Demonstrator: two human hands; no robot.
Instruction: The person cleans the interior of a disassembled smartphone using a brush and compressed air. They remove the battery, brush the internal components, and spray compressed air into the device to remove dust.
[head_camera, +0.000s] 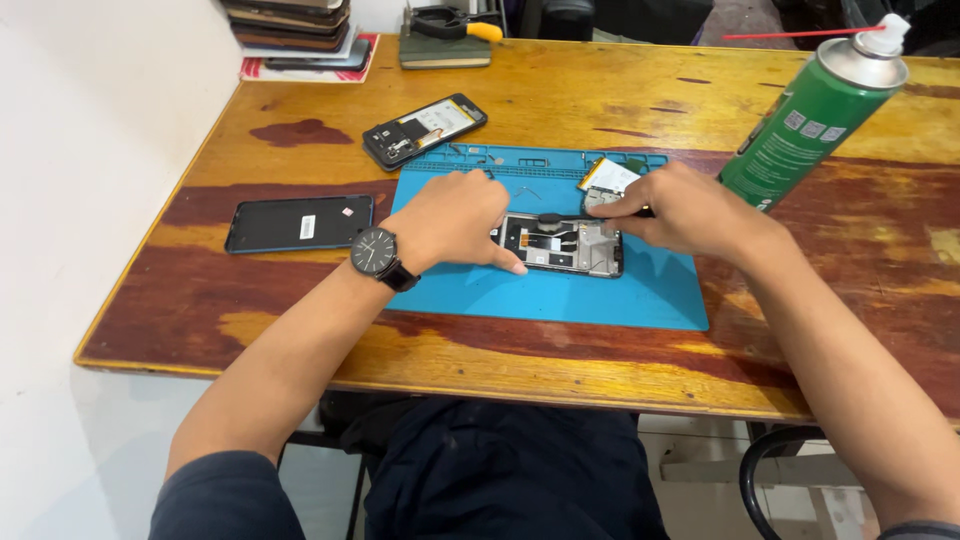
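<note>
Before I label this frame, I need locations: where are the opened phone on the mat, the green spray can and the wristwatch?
opened phone (560, 246), head view, exposed middle of frame
green spray can (810, 115), head view, can body
wristwatch (374, 250), head view, dial

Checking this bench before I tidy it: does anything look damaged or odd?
The wooden table has dark patches where its finish looks worn or stained. The phone on the blue mat lies opened, insides exposed.

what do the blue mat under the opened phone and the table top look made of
Blue work mat: probably silicone or rubber, matte, with moulded compartments along its far edge. Brown table top: wood, glossy varnish worn into darker and yellow patches, grain showing. The left hand steadies the opened phone on the mat.
</note>
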